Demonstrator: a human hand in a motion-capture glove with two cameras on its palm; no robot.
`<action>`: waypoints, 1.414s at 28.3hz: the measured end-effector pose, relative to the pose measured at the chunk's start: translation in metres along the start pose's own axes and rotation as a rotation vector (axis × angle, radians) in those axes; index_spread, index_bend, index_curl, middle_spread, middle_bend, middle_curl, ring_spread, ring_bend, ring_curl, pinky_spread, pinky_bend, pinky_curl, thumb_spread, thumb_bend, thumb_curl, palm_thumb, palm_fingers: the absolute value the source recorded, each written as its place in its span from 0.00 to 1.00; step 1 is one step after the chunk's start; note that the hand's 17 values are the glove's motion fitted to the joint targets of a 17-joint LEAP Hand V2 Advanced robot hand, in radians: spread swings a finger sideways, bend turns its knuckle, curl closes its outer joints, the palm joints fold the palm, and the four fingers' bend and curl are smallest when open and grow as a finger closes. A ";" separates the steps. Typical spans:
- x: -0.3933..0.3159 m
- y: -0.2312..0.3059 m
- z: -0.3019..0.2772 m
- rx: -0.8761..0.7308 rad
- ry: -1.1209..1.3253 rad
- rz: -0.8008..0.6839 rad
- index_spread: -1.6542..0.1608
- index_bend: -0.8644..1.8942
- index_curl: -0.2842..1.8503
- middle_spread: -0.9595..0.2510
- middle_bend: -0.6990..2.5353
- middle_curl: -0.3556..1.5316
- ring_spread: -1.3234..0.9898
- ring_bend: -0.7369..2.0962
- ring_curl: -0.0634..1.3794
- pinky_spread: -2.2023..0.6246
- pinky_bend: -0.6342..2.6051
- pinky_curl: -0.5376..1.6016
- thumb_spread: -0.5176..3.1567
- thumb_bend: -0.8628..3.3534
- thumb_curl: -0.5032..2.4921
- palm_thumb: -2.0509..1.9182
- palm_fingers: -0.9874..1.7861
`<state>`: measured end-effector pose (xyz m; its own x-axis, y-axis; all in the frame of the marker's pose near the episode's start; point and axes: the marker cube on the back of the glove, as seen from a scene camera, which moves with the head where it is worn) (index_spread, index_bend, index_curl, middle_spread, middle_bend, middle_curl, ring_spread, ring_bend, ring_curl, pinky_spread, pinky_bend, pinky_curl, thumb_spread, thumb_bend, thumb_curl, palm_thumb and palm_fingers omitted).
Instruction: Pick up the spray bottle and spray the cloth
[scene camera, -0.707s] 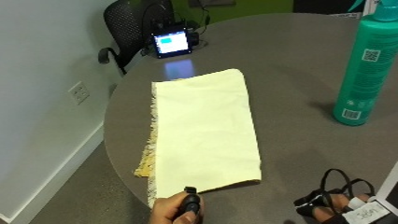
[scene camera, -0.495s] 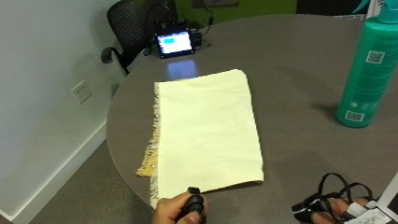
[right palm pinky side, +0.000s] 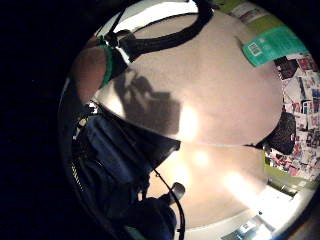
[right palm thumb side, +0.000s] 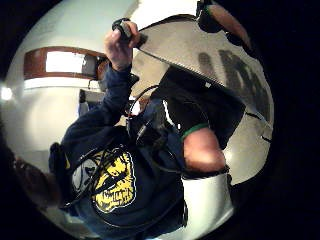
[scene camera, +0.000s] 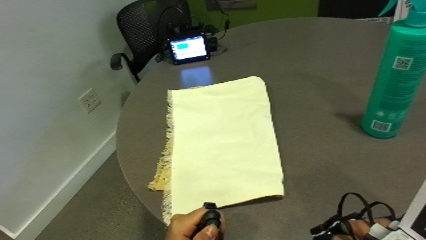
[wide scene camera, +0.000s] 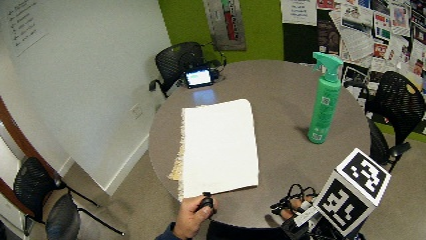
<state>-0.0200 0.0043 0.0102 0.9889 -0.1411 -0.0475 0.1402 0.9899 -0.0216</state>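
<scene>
The fingers of the right hand (scene camera: 363, 229) were too hidden to be judged, low at the desk (scene camera: 319, 75) edge. The spray bottle (scene camera: 395, 75) stood upright, well apart, beside the flat cloth (scene camera: 223, 140).

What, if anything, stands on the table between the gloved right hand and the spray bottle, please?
Nothing visible does. The right hand sits at the near table edge, and only bare table lies between it and the upright spray bottle. The cloth lies off to one side.
</scene>
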 end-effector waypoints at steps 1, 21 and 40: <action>0.000 0.000 0.000 -0.001 0.002 -0.005 0.72 0.36 0.24 0.74 0.29 0.33 0.52 0.39 0.23 0.82 0.31 0.37 0.42 0.25 0.25 0.65 0.62; 0.057 -0.005 -0.020 0.099 -0.065 0.152 0.70 0.35 0.23 0.75 0.27 0.35 0.52 0.41 0.27 0.82 0.33 0.40 0.42 0.20 0.26 0.64 0.60; 0.188 -0.135 -0.081 0.420 -0.727 0.091 0.69 0.38 0.22 0.76 0.27 0.36 0.54 0.39 0.26 0.83 0.36 0.42 0.42 0.21 0.29 0.69 0.57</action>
<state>0.1426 -0.1571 -0.0764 0.7634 -0.1580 0.6263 -0.0769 0.9405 0.3311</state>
